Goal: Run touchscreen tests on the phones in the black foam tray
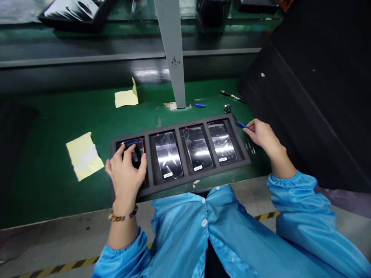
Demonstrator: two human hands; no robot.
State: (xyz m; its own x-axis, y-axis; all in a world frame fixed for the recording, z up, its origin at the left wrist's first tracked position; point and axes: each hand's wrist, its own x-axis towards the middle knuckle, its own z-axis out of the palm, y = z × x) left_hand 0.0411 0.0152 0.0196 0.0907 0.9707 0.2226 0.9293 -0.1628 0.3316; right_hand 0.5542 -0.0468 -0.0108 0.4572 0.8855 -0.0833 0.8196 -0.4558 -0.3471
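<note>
A dark foam tray (185, 178) with four slots lies on the green bench. Three slots hold glossy phone screens (168, 154) face up. In the leftmost slot sits a phone with an orange frame (138, 148); my left hand (126, 172) rests over it, fingers curled on its sides. My right hand (261, 133) is at the tray's right end, pinching the blue-tipped handle of black tweezers (234, 115) that point up and left over the tray's corner.
Two yellow paper scraps (84, 155) (126, 97) lie on the bench (43, 181). A grey post (174, 54) stands behind the tray, with a small blue piece (199, 105) and a pen (233, 96) near it. A large black panel (313, 96) leans at right.
</note>
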